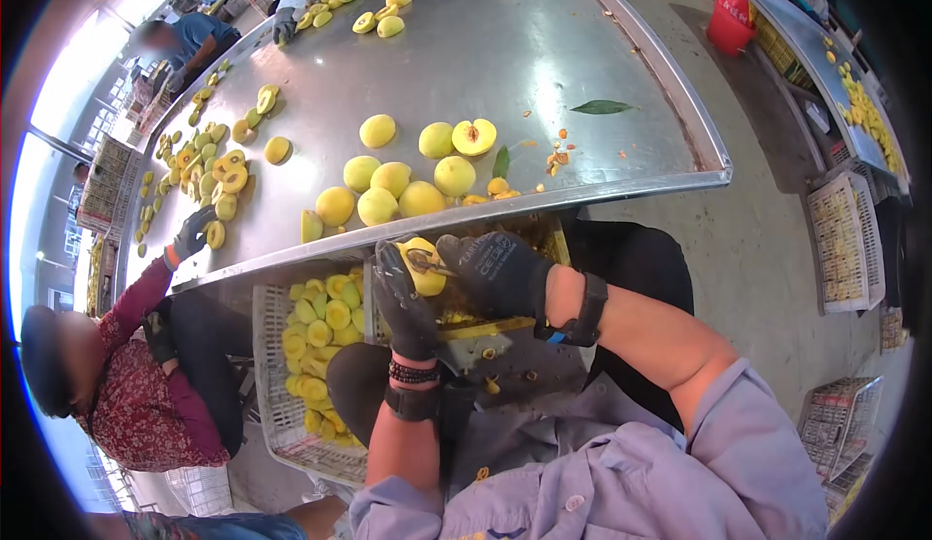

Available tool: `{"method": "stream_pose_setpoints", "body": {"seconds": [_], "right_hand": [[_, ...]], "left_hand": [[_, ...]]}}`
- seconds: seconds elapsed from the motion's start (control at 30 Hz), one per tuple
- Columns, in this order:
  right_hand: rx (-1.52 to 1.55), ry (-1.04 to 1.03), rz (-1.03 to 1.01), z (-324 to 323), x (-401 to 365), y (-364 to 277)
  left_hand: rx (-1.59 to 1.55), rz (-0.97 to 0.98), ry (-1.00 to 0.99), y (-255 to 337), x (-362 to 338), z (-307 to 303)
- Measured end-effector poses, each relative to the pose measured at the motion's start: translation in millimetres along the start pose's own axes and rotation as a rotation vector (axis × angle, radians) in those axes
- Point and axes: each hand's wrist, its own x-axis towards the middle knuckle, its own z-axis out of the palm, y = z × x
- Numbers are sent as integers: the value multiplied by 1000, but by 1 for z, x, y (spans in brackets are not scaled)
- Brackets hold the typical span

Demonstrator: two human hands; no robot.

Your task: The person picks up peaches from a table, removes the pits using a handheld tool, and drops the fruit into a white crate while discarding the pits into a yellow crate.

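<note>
Down below the near edge of the metal surface, the person's 2 gloved hands meet around 1 yellow peach. The left hand has its fingers curled shut round the fruit from underneath. The right hand presses in from the other side with bent fingers, though the picture does not show whether they grip anything (a small dark shape lies across the peach's face). The fruit is held in the air just above a crate filled with cut yellow pieces.

On the surface, near the edge, lies a cluster of loose peaches, with a halved peach showing its stone and a green leaf well apart to the right. A co-worker's gloved hand rests at the surface's left edge.
</note>
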Motion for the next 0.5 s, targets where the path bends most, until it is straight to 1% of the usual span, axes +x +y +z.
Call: {"method": "stream_pose_setpoints", "body": {"seconds": [0.03, 0.1, 0.13, 0.2, 0.23, 0.3, 0.33, 0.37, 0.4, 0.43, 0.5], "right_hand": [[4, -13, 5, 0, -1, 0], [-16, 34, 29, 1, -4, -5], [-26, 58, 43, 1, -5, -7], [-10, -24, 55, -7, -4, -6], [0, -63, 64, -10, -4, -5], [6, -23, 11, -9, -6, 1], [7, -5, -17, -8, -7, 2], [23, -53, 32, -10, -7, 2], [40, -102, 79, -11, -7, 0], [60, -152, 125, -12, -6, -2], [88, -173, 124, -14, -7, -2]], "left_hand": [[-190, -117, 42, 3, 0, 2], [-571, -346, 127, 14, 2, 8], [-687, -431, 161, 18, 3, 9], [-917, -602, 235, 23, 5, 11], [-803, -523, 175, 21, 6, 10], [-580, -369, 53, 9, 6, 5], [-461, -333, -38, 1, 6, 5], [-342, -288, -123, -7, 5, 4], [-575, -477, -143, 7, 12, 3], [-657, -550, -118, 19, 16, 3], [-820, -695, -47, 42, 23, 3]]}}
